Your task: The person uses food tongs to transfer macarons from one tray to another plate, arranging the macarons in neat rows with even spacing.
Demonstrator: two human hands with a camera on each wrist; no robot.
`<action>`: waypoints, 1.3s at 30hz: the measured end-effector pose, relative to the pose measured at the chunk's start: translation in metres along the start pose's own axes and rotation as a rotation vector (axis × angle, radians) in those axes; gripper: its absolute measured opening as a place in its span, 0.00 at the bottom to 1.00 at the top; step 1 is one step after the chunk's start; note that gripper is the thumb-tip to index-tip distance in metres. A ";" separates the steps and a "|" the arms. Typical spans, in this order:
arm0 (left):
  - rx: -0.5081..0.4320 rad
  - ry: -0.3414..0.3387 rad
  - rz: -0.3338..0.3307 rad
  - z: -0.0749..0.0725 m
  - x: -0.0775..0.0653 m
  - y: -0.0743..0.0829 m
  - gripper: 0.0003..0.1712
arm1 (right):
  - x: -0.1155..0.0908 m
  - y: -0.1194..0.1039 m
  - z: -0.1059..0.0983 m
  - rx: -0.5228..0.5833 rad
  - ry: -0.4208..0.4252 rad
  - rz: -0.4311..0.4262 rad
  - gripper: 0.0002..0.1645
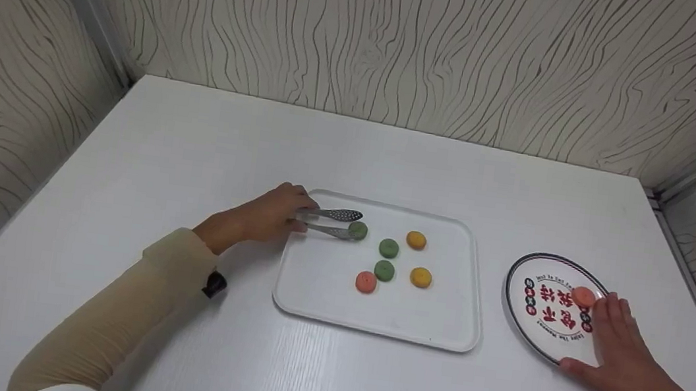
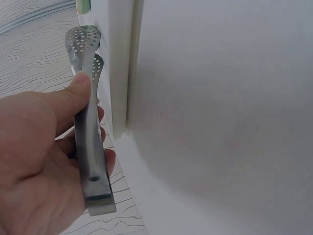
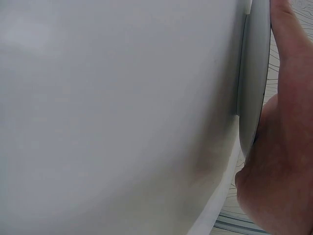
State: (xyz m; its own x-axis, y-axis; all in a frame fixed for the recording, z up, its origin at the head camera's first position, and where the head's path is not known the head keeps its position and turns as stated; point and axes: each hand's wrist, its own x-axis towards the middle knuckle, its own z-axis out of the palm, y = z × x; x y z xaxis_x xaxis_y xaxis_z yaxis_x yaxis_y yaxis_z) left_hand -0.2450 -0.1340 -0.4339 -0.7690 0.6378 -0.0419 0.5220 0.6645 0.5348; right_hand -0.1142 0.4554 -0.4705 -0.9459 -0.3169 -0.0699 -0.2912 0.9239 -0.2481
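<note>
My left hand (image 1: 273, 213) grips a pair of metal tongs (image 2: 89, 142) with perforated tips, thumb on one arm and fingers on the other. The parted tips reach over the left part of a white tray (image 1: 372, 321). One tip overlaps a small round green piece (image 1: 359, 229) in the head view. My right hand (image 1: 626, 362) rests at the right rim of a white plate (image 1: 523, 310) with a dark edge and red characters. Its fingers lie extended along the rim, thumb at the near edge. A small round orange piece (image 1: 583, 297) lies on the plate near the fingertips.
Also on the tray are two green pieces (image 1: 388, 248), two yellow pieces (image 1: 421, 277) and an orange piece (image 1: 366, 282). The tray and plate stand apart on a white table (image 1: 197, 124), with wood-patterned panels (image 1: 374, 39) behind and at the sides.
</note>
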 end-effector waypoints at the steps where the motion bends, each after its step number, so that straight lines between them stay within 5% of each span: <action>1: -0.002 -0.001 -0.002 0.000 0.000 0.000 0.21 | 0.000 0.000 0.000 0.001 0.003 -0.004 0.72; 39: -0.007 0.010 0.024 0.005 0.003 -0.002 0.20 | 0.000 -0.002 -0.001 0.017 0.004 -0.001 0.72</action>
State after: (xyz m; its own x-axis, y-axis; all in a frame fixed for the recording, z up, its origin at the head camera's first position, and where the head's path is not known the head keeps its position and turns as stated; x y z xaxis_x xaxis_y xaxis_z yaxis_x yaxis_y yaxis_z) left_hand -0.2465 -0.1318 -0.4391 -0.7600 0.6496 -0.0201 0.5379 0.6460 0.5416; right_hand -0.1142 0.4541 -0.4691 -0.9462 -0.3170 -0.0656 -0.2898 0.9197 -0.2651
